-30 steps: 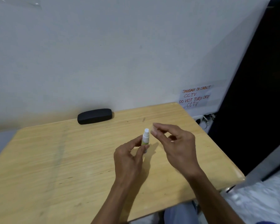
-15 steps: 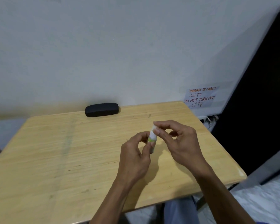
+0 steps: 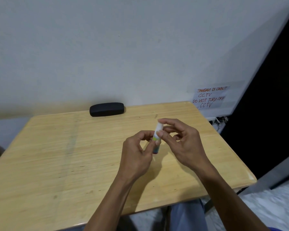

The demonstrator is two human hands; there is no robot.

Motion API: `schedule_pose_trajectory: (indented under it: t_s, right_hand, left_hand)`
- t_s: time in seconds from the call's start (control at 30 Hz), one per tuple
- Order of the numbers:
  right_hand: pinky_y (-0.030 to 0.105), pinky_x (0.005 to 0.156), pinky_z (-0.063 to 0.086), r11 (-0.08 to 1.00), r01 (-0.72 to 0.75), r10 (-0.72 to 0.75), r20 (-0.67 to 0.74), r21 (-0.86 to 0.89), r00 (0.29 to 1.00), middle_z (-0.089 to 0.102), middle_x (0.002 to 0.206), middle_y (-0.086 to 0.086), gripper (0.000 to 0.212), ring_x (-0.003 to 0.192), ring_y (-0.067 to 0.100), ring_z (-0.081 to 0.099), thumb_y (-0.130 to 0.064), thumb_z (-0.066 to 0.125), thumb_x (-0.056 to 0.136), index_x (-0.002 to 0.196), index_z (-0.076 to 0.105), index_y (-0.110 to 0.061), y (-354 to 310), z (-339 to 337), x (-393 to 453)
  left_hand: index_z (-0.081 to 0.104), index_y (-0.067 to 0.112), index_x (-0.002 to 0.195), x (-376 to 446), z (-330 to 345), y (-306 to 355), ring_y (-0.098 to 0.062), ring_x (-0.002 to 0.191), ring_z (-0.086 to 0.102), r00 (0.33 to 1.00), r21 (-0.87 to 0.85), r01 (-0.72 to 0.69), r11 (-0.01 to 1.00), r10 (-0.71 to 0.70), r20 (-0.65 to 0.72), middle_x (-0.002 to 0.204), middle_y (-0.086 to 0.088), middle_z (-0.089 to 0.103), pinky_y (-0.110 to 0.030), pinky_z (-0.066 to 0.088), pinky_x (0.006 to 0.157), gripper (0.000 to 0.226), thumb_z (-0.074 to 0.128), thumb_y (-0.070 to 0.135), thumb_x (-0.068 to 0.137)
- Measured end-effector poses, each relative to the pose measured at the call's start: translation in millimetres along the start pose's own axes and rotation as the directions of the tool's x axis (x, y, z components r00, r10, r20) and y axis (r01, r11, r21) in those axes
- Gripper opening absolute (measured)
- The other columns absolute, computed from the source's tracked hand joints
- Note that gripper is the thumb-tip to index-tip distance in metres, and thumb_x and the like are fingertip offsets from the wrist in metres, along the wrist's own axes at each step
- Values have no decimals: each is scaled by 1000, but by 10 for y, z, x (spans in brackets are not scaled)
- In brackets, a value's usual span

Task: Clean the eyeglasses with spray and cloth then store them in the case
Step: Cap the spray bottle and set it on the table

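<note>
- Spray bottle (image 3: 157, 135), a small white cylinder with a green band on its label, stands roughly upright above the middle of the desk (image 3: 60, 157), held between both hands.
- Left hand (image 3: 137, 154) has its curled fingers and thumb round the bottle's lower body, hiding most of the label.
- Right hand (image 3: 182, 140) pinches the white top of the bottle between thumb and forefinger, the other fingers loosely curled behind it.
- Eyeglass case (image 3: 106, 109), a black oblong with rounded ends and a matte, finely textured shell, lies closed at the desk's far edge against the wall, well apart from the hands.
- Desk is pale wood with a visible grain, rounded corners and a faint grey streak running from far edge to near edge left of the hands.
- Paper notice (image 3: 210, 97) with handwritten orange lettering hangs on the wall beyond the far right corner.
</note>
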State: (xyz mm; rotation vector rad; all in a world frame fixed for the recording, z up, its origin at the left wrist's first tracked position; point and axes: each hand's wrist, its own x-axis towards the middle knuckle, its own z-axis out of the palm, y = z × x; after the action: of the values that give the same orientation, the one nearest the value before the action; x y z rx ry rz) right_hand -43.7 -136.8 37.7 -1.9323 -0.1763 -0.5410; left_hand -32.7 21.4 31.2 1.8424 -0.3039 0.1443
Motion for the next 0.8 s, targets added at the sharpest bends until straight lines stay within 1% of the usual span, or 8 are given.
schedule_pose_trajectory:
  t_s: [0.03,0.1,0.2,0.3,0.4,0.5,0.6,0.8]
  right_hand:
    - [49,55,51,1000,-14,15,-28,20,1000,78,91,-9,32,71,39,66,-32,76,88,118,68,-41,5,44,-11]
    - [49,55,50,997,-38,43,-87,61,995,79,88,-7,35,69,27,69,-29,77,87,120,68,-38,19,129,-16]
    - [39,52,44,997,-55,64,-150,62,987,78,83,-5,33,59,7,61,-25,78,87,117,70,-35,61,206,35]
    - [24,49,42,998,-64,66,-224,16,972,76,81,-5,31,54,7,57,-24,77,87,115,70,-34,131,227,153]
    - [10,55,41,997,-56,35,-304,-59,952,72,80,-14,30,75,-2,67,-21,77,87,115,69,-30,243,276,342]
    - [25,64,51,992,-68,32,-309,-109,950,70,80,-12,29,83,4,68,-21,75,88,114,67,-29,412,379,571]
    - [46,80,56,987,-72,31,-271,-144,962,72,84,-4,27,88,15,70,-24,73,89,114,65,-30,570,509,823]
    - [43,83,55,974,-49,2,-210,-220,978,75,94,5,26,90,22,70,-25,68,91,117,64,-26,768,786,1377]
  left_hand:
    - [73,18,103,17,-13,8,-6,56,68,1000,-6,-7,1000,7,-1,88,6,75,-16,44,49,16,72,20,87]
    - [73,16,106,43,-29,3,2,53,65,1000,-4,-7,1000,7,6,88,5,74,-7,38,49,18,72,18,88]
    - [71,20,114,108,-82,-116,2,82,70,999,52,-24,998,22,46,102,9,73,-8,46,65,29,74,28,86]
    - [62,22,130,273,-211,-373,-7,119,56,998,316,-42,948,54,-29,131,4,63,-26,48,97,46,69,39,88]
    - [51,19,141,510,-392,-613,-23,139,39,990,545,100,832,-30,-136,150,-5,48,-42,35,113,56,57,47,93]
    - [40,24,147,711,-506,-820,-25,148,24,979,719,203,665,-127,-160,159,-4,35,-48,23,120,62,42,56,95]
    - [43,26,142,768,-536,-948,-26,148,24,973,794,222,565,-175,-148,156,-3,38,-53,19,120,59,32,57,94]
    - [32,27,149,762,-554,-1154,-26,152,13,973,842,192,505,-213,-93,161,-4,29,-57,14,121,66,18,62,95]
